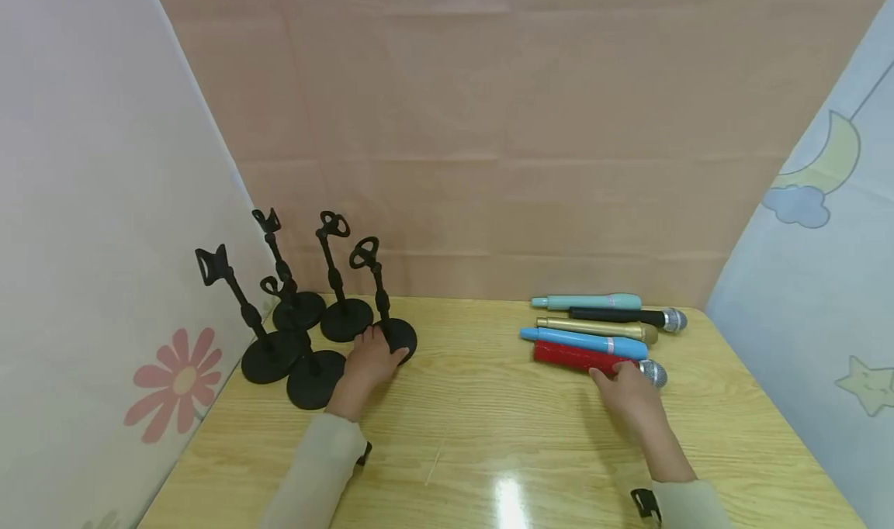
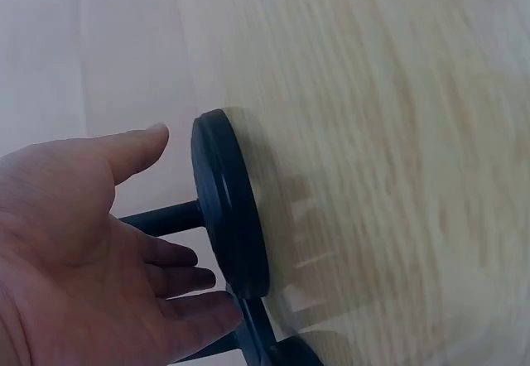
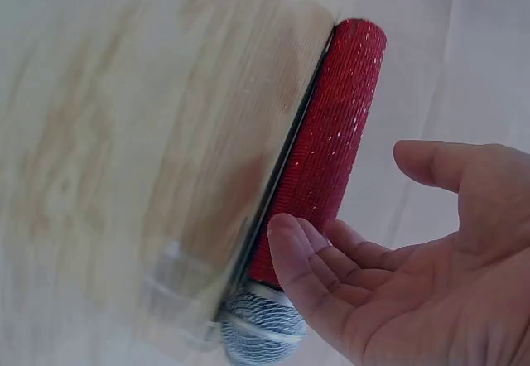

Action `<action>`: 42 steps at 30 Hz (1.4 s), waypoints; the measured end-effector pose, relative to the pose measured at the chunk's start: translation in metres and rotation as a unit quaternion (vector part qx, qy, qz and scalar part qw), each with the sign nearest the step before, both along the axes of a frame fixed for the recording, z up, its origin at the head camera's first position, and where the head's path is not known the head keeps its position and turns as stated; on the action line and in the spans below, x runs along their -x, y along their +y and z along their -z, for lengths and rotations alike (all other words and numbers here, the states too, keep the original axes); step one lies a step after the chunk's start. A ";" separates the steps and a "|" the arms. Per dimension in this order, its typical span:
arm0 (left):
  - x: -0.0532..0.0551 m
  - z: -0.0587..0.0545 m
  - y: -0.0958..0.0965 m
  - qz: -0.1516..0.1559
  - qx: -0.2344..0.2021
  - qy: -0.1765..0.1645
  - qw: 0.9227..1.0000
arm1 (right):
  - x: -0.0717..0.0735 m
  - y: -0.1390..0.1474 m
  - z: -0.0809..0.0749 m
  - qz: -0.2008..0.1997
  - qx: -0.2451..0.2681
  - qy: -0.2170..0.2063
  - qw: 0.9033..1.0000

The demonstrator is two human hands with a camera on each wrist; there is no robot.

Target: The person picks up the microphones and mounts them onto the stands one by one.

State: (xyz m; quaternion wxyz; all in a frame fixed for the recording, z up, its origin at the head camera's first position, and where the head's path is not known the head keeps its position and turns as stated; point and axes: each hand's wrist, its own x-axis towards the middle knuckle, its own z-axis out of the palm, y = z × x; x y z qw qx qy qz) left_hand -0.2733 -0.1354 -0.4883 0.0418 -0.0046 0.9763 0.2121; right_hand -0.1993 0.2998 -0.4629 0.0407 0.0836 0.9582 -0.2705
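Note:
My left hand [image 1: 370,361] reaches around the base of the right-most black microphone stand [image 1: 401,335]. In the left wrist view its thumb is spread away from the fingers [image 2: 199,315], which lie beside the round base [image 2: 228,204]. Over on the right, my right hand [image 1: 631,399] is at the head end of a red glittery microphone [image 1: 576,356] lying on the table. The right wrist view shows fingertips overlapping the red body [image 3: 327,134] near the silver mesh head [image 3: 261,325], while the thumb stays apart from it.
Other black stands, such as one with a clip top [image 1: 268,354], stand close together at left. Behind the red microphone lie a blue one [image 1: 587,341], a gold one [image 1: 594,327], a black one [image 1: 618,316] and a teal one [image 1: 590,302]. A pink-beige backdrop [image 1: 503,164] rises behind the table.

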 end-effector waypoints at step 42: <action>0.008 0.002 -0.010 0.064 0.030 -0.029 0.997 | 0.010 0.048 0.001 0.083 -0.002 -0.044 0.996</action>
